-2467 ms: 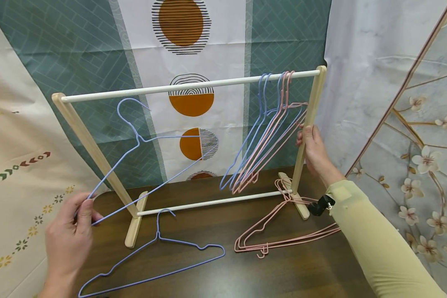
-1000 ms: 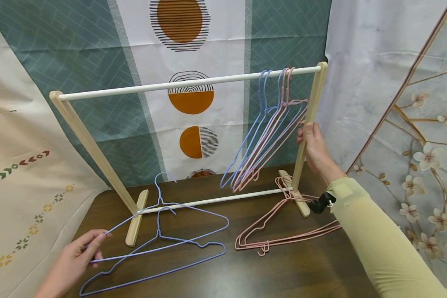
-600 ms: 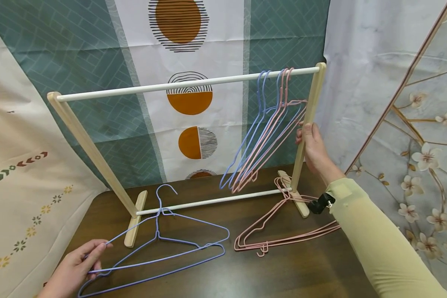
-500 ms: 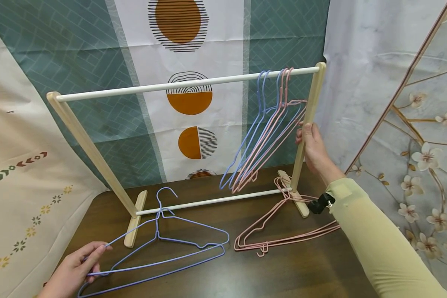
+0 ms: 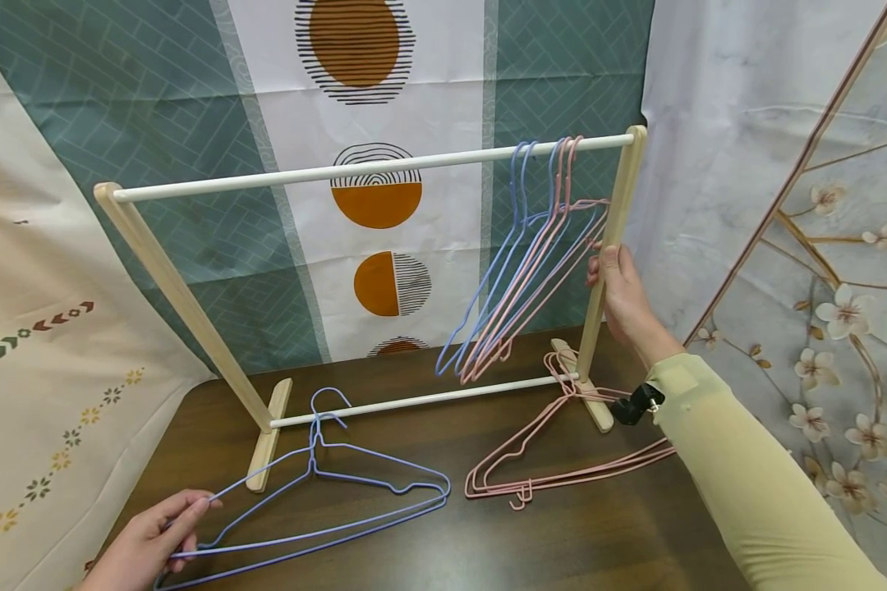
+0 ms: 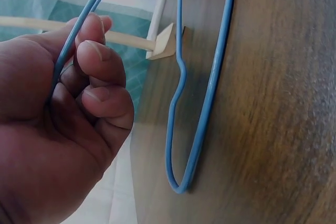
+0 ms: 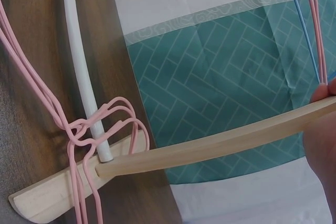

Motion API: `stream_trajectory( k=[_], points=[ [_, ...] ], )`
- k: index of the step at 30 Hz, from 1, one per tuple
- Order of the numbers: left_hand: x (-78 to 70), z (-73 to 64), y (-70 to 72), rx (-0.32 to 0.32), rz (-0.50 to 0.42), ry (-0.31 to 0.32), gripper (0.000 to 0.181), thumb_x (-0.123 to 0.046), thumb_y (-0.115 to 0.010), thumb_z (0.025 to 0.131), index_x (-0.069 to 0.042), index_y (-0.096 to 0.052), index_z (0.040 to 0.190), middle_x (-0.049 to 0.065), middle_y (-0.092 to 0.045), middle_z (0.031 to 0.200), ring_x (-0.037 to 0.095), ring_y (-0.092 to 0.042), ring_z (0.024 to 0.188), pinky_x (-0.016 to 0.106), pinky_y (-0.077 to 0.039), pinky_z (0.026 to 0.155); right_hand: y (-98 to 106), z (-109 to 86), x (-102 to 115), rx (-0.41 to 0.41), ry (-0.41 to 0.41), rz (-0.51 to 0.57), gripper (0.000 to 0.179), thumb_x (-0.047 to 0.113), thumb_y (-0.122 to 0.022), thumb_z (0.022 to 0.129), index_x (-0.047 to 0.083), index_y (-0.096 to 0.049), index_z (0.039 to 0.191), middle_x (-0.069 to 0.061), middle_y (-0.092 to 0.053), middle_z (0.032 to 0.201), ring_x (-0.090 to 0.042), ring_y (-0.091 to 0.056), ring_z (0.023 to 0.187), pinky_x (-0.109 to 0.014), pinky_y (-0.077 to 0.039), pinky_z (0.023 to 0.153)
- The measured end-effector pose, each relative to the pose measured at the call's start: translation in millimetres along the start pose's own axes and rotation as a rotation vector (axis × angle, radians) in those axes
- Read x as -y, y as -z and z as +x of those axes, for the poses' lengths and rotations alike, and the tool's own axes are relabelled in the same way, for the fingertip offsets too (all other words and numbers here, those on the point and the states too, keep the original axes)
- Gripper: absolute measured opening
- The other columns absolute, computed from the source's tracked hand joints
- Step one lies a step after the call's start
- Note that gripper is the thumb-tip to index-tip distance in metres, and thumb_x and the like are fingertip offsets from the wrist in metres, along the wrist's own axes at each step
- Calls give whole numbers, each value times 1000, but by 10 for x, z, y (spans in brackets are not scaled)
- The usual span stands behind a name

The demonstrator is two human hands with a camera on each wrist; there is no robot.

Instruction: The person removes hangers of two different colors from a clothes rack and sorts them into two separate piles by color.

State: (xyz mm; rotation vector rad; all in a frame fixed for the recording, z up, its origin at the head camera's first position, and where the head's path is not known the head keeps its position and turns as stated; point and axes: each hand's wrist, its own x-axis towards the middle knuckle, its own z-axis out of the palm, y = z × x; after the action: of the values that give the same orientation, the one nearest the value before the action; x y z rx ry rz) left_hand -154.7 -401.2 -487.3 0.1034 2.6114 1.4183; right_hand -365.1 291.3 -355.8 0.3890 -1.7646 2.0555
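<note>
My left hand (image 5: 151,533) pinches a blue wire hanger (image 5: 384,456) by its left end, between thumb and fingers. That hanger overlaps a second blue hanger (image 5: 355,478) lying on the table, the two hooks close together. In the left wrist view, the curled fingers hold the blue wire (image 6: 68,43) close above the rounded end of the lying hanger (image 6: 207,98). My right hand (image 5: 624,291) grips the right wooden post (image 5: 622,197) of a small clothes rack. Beside it, several blue and pink hangers (image 5: 517,271) hang bunched from the white top rail (image 5: 303,175).
Several pink hangers (image 5: 540,486) lie on the brown table (image 5: 488,550) at the right, hooks around the lower rail (image 7: 81,72) by the rack's right foot (image 5: 599,414). The left foot (image 5: 262,460) stands near the blue hangers. Patterned cloths surround the table.
The left hand has brought the blue hanger down from near the left post to just over the lying one, sinking a little further in the last half second. The right hand keeps its grip.
</note>
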Motion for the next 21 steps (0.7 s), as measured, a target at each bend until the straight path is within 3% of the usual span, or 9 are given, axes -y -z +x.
stream_trajectory(
  k=[3,6,9,13,16,21],
  points=[
    [2,-3,-43,-53,31,-15,23,-15,-51,120,-6,-72,121,2,-59,72,15,-56,57,33,-51,51,-2,2,-5,-6,1,-7,44,42,-39,116,6,-44,140,-6,-42,101,-18,-42,94,-26,-42,88],
    [6,1,-86,-135,121,-44,21,-12,-56,117,2,-71,116,0,-57,73,16,-55,61,31,-47,54,-3,3,-5,-6,3,-12,44,43,-39,116,6,-44,140,-6,-42,101,-18,-42,94,-25,-42,87],
    [31,25,-92,-201,281,-73,15,-12,-63,114,-3,-76,112,-3,-67,84,4,-59,74,25,-49,64,-3,2,-5,-3,5,-10,42,42,-39,117,7,-44,139,-6,-42,102,-18,-41,94,-26,-41,88],
    [84,85,-38,-175,431,-41,18,-26,-67,113,-13,-79,117,-4,-78,109,-2,-65,95,25,-55,77,1,5,-9,-5,5,-17,43,43,-39,116,7,-44,139,-6,-42,101,-18,-42,94,-26,-41,88],
    [160,126,10,-102,443,-1,32,-42,-66,113,-14,-79,121,-1,-78,115,9,-70,101,34,-58,81,2,8,-14,-9,3,-20,45,43,-39,116,6,-43,141,-5,-42,101,-18,-42,93,-26,-41,87],
    [280,158,26,-52,467,-17,34,-42,-68,111,-11,-79,119,2,-78,114,21,-73,101,41,-59,80,1,22,-23,-14,2,-14,45,44,-40,116,6,-44,141,-5,-43,101,-17,-42,94,-26,-42,87]
  ],
)
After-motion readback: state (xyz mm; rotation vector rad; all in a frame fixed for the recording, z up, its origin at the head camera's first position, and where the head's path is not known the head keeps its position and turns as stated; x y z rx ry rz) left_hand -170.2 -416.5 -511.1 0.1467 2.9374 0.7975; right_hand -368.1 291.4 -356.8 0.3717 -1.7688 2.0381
